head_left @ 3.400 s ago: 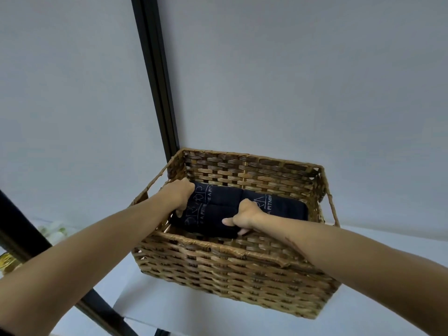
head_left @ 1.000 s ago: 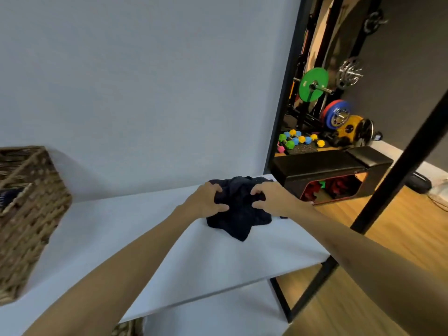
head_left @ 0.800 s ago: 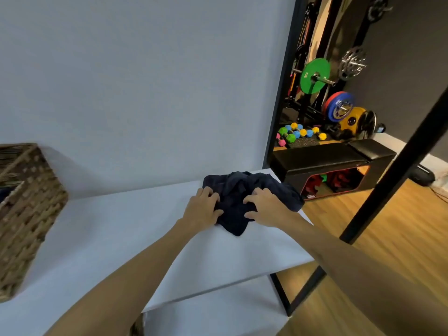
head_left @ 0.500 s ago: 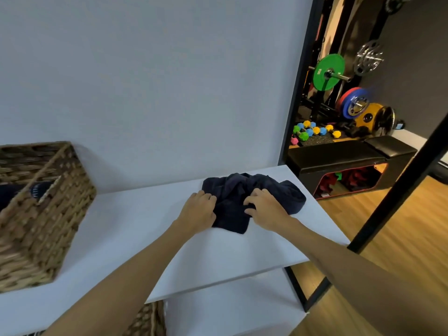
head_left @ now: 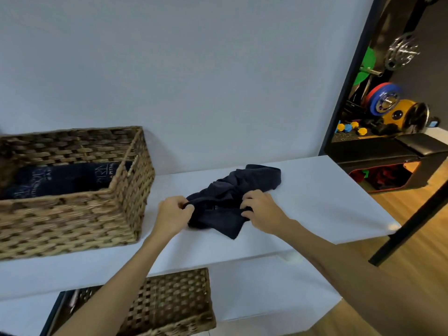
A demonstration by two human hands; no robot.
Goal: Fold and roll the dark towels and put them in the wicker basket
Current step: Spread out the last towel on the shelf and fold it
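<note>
While both hands work at the middle of the frame, I see the left hand (head_left: pixel 173 214) pinching the near left edge of the crumpled towel (head_left: pixel 232 192), thumb and curled fingers closed on a fold of the dark cloth. My right hand (head_left: pixel 263 210) grips the towel's near right side the same way, fingers curled into the fabric with the knuckles up. That towel lies bunched and unfolded on the white shelf (head_left: pixel 315 197), just right of centre, one corner hanging toward the shelf's front edge and its far end lumped toward the wall (head_left: pixel 194 69). At the left of the frame the basket (head_left: pixel 72 224) stands on the same shelf, apart from the towel, with its near right corner close to my left hand but not touching it. Inside it I can make out rolled towels (head_left: pixel 63 178), dark with pale lettering, lying along the bottom against the far side; how many there are I cannot tell. Below, at the lower centre of the frame, a second basket (head_left: pixel 169 304) sits on a lower shelf, partly hidden by my left forearm. At the upper right, past a black post (head_left: pixel 349 76), coloured weight plates (head_left: pixel 383 100) and a black bench (head_left: pixel 397 151) stand on a wooden floor.
</note>
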